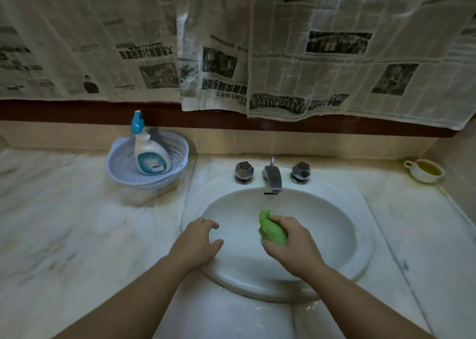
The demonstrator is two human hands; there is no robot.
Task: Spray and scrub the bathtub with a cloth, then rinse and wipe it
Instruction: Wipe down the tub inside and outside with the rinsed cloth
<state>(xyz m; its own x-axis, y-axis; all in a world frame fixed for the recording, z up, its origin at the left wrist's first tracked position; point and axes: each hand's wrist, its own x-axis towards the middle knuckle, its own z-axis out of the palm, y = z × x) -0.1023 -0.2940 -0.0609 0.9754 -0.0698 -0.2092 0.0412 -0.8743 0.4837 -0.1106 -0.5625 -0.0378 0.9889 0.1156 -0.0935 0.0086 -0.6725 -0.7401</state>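
From the head view, we see our right hand (288, 238) clenched around a bunched green cloth (271, 229), holding it over the white basin (334, 225) just below the faucet (273, 177). Our left hand (199, 240) grasps nothing; its loosely curled fingers rest on the basin's left rim. On the marble tabletop (64, 222), well to the left, a spray bottle (148, 149) stands inside a perforated basket (177, 158). A small cup (425, 171) sits far right, and newspaper (283, 55) hangs behind.
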